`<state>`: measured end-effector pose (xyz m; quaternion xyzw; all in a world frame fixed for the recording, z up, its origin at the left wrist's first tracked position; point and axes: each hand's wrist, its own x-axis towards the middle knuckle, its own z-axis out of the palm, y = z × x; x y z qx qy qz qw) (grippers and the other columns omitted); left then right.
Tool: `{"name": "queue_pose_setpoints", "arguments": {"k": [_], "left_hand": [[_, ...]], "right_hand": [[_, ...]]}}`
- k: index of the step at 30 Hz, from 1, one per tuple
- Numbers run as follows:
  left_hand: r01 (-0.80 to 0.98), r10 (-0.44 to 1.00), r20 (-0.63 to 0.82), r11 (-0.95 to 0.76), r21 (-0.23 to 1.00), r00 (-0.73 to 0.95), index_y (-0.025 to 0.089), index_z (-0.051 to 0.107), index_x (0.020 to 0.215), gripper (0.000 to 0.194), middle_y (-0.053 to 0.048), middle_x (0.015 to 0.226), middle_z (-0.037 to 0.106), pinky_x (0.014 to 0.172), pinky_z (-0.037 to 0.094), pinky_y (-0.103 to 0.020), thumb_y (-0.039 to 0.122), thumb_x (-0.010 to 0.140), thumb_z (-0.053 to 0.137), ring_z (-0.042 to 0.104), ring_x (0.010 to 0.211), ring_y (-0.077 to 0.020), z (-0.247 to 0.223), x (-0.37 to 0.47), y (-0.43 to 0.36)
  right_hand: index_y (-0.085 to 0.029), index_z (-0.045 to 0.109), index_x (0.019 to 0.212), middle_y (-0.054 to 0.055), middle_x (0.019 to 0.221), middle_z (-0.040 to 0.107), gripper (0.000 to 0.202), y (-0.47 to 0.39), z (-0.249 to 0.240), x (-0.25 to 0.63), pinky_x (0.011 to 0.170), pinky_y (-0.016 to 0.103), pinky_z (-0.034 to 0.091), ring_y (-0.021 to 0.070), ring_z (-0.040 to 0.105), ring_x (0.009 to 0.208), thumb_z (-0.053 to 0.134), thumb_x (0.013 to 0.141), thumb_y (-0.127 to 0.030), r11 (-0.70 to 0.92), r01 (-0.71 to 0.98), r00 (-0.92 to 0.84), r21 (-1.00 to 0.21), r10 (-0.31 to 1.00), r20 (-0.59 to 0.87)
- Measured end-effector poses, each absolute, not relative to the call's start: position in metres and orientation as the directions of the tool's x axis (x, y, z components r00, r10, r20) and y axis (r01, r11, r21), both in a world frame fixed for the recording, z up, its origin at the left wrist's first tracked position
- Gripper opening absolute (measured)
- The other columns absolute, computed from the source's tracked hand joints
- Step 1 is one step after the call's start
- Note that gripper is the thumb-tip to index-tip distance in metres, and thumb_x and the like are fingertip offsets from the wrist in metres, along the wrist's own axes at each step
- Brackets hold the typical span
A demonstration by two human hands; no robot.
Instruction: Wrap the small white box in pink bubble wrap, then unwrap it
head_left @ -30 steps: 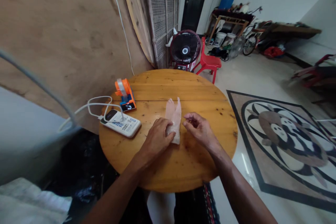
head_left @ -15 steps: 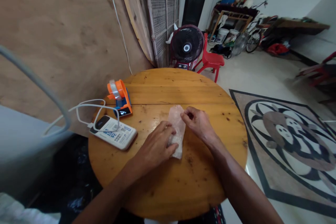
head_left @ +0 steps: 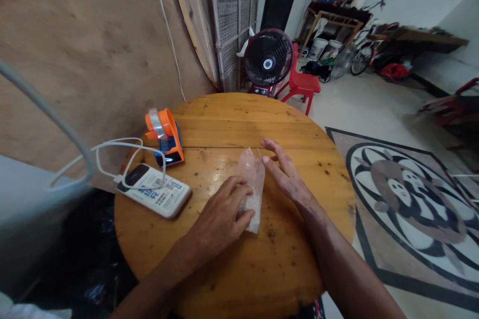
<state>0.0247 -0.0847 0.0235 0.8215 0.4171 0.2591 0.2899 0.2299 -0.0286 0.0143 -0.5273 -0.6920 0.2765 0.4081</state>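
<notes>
A pale pinkish, translucent plastic bubble-wrap pouch (head_left: 256,172) lies lengthwise on the round wooden table (head_left: 292,254). My left hand (head_left: 220,212) grips its left side and lower part, with fingers and thumb curled over it. What the pouch contains, if anything, cannot be made out. At its upper right edge, my right hand (head_left: 286,174) has its fingers apart. The right fingertips are close to the pouch's loose top corner; whether they touch it is unclear.
To the left lie a white power bank (head_left: 157,192) with a looping white cable (head_left: 129,142) and an orange-and-blue tape dispenser (head_left: 166,137). Behind the table stand a fan (head_left: 267,62) and a red chair (head_left: 305,83). A panda-patterned mat (head_left: 407,199) covers the floor at right.
My right hand has opened from a pinch at the pouch's top edge, its fingers now spread. My left hand stays on the pouch. The view has shifted slightly.
</notes>
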Motion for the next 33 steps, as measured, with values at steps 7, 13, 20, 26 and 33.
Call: {"name": "queue_pose_setpoints", "arguments": {"k": [7, 13, 20, 26, 33], "left_hand": [[0.531, 0.844, 0.178, -0.467, 0.707, 0.506, 0.019, 0.054, 0.104, 0.02, -0.008, 0.118, 0.052, 0.097, 0.047, -0.038, 0.016, 0.084, 0.056, 0.053, 0.112, -0.0221, 0.024, 0.024, -0.089], [0.525, 0.837, 0.192, -0.482, 0.702, 0.513, 0.018, 0.053, 0.102, 0.017, -0.008, 0.114, 0.051, 0.094, 0.046, -0.037, 0.015, 0.085, 0.055, 0.052, 0.109, -0.0212, 0.022, 0.023, -0.088], [0.527, 0.834, 0.18, -0.481, 0.701, 0.522, 0.018, 0.053, 0.101, 0.016, -0.007, 0.112, 0.052, 0.091, 0.046, -0.035, 0.016, 0.085, 0.055, 0.053, 0.107, -0.0205, 0.022, 0.023, -0.088], [0.521, 0.831, 0.171, -0.478, 0.707, 0.53, 0.018, 0.054, 0.101, 0.016, -0.007, 0.112, 0.052, 0.093, 0.045, -0.035, 0.015, 0.085, 0.055, 0.052, 0.107, -0.0203, 0.022, 0.024, -0.087], [0.521, 0.836, 0.166, -0.467, 0.715, 0.523, 0.018, 0.055, 0.1, 0.015, -0.007, 0.112, 0.053, 0.091, 0.046, -0.036, 0.016, 0.085, 0.055, 0.053, 0.105, -0.0214, 0.023, 0.024, -0.086]], "right_hand": [[-0.025, 0.058, 0.116, 0.005, 0.107, 0.064, 0.032, -0.021, 0.01, 0.231, 0.092, 0.038, 0.045, 0.0201, 0.059, 0.101, 0.052, 0.092, -0.046, 0.321, 0.377, -0.087, -0.869, 0.946, 0.312], [-0.022, 0.064, 0.084, 0.002, 0.082, 0.063, 0.015, -0.023, 0.021, 0.237, 0.082, 0.034, 0.043, 0.0177, 0.058, 0.083, 0.056, 0.09, -0.034, 0.434, 0.489, -0.144, -0.756, 0.895, 0.421], [-0.023, 0.063, 0.1, 0.002, 0.092, 0.066, 0.023, -0.021, 0.014, 0.242, 0.083, 0.036, 0.043, 0.0196, 0.058, 0.089, 0.061, 0.078, -0.018, 0.35, 0.635, -0.157, -0.688, 0.931, 0.329], [-0.023, 0.055, 0.123, 0.008, 0.117, 0.063, 0.048, -0.021, 0.024, 0.237, 0.093, 0.04, 0.041, 0.0241, 0.055, 0.11, 0.059, 0.076, -0.014, 0.314, 0.83, -0.282, -0.46, 0.949, 0.14], [-0.019, 0.054, 0.128, 0.013, 0.12, 0.063, 0.053, -0.016, 0.048, 0.223, 0.09, 0.042, 0.04, 0.0296, 0.057, 0.112, 0.064, 0.076, -0.024, 0.293, 0.942, -0.306, -0.165, 0.95, -0.058]]}}
